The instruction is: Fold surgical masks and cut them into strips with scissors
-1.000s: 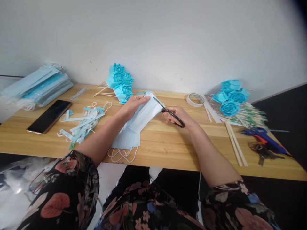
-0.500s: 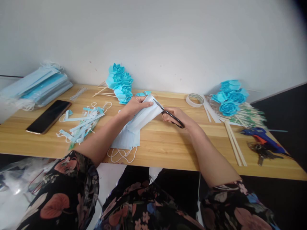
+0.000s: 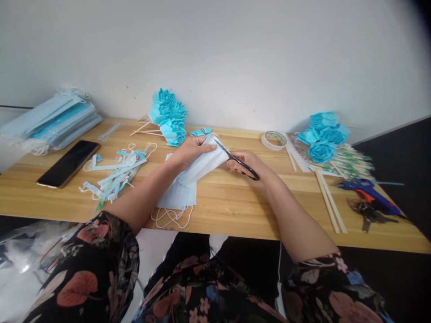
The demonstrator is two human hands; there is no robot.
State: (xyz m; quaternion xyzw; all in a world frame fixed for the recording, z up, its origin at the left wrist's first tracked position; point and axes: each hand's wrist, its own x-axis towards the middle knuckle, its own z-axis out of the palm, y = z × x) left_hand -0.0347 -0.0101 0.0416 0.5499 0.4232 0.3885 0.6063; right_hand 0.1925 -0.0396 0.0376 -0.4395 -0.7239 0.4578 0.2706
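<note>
My left hand grips a pale blue face mask by its far end, holding it slanted above the wooden table. My right hand is closed on black-handled scissors, whose blades point left into the mask's upper edge. Under the held mask lies a small stack of masks with white ear loops hanging over the table's front edge. A few small blue cut pieces lie just beyond my left hand.
Left: a phone, cut strips and loops, a pile of masks. Blue mask flowers on sticks stand at the back. Right: a tape roll, more blue flowers, wooden sticks, a blue glue gun, keys.
The mask's cut end has drawn in toward my left hand and the scissors have shifted slightly left along its edge. Blue cut pieces now show behind my left hand.
</note>
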